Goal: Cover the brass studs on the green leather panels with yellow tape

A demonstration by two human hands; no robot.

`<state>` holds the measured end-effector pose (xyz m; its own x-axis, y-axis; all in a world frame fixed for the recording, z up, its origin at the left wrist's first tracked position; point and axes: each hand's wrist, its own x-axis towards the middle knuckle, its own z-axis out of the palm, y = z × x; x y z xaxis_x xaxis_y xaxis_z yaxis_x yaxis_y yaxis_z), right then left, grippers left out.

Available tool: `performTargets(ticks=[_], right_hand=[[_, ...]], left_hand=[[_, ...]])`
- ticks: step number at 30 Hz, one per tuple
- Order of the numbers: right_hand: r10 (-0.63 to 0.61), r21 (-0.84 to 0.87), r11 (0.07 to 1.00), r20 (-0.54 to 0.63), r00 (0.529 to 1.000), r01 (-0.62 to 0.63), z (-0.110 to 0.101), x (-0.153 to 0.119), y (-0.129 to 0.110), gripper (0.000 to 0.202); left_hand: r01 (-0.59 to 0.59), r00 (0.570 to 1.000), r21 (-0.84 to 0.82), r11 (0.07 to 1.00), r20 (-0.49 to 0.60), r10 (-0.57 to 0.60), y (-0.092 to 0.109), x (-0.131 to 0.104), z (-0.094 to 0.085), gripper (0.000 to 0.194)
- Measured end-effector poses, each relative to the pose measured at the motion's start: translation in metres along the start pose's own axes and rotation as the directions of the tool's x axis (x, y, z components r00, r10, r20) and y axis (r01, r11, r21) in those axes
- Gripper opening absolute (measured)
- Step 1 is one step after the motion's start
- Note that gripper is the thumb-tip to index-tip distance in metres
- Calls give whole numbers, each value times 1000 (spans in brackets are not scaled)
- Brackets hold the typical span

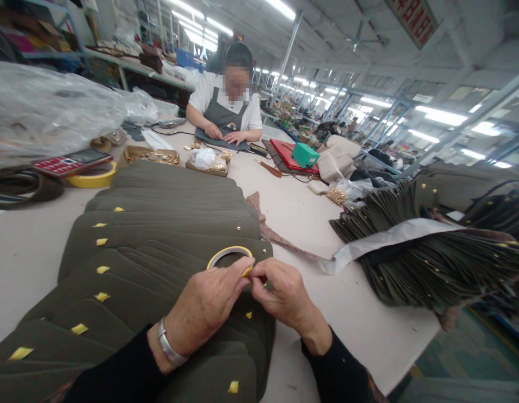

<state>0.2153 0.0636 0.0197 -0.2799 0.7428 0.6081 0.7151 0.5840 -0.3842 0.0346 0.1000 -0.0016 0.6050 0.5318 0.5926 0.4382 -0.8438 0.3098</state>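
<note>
My left hand (209,302) is closed around a roll of yellow tape (220,252), held above a fanned stack of dark olive fabric pieces (167,224). At the roll's near right edge, my right hand (284,294) pinches with thumb and forefinger, its fingertips touching those of the left. Whatever lies in that pinch is hidden, though it meets the tape. Small yellow tape bits (102,270) dot the left side of the overlapping pieces. Two small metal studs (238,228) show near their right edge.
Across the table (301,224) a co-worker (230,95) handles a dark piece. Bundled olive pieces (435,268) lie at right with a pale strip (394,235). Boxes of gold hardware (152,157), a teal box (305,155) and another yellow tape roll (94,176) stand farther back.
</note>
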Motion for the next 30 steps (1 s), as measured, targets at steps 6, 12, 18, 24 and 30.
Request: performTargets(ticks=[6, 12, 18, 24, 30], right_hand=[[35, -75, 996, -81, 996, -41, 5, -8, -5, 16], [647, 377, 700, 23, 762, -606, 13, -7, -4, 8], [808, 525, 434, 132, 574, -732, 6, -10, 53, 27], [736, 433, 505, 237, 635, -747, 6, -11, 79, 32], [712, 232, 617, 245, 658, -752, 10, -3, 74, 16]], left_hand=[[42, 997, -21, 999, 69, -40, 1, 3, 1, 17], [-32, 999, 24, 999, -3, 33, 7, 6, 4, 21], [-40, 987, 112, 993, 162, 22, 12, 11, 8, 10], [-9, 895, 208, 978, 438, -85, 5, 17, 13, 10], [4, 881, 216, 976, 461, -105, 8, 16, 13, 11]])
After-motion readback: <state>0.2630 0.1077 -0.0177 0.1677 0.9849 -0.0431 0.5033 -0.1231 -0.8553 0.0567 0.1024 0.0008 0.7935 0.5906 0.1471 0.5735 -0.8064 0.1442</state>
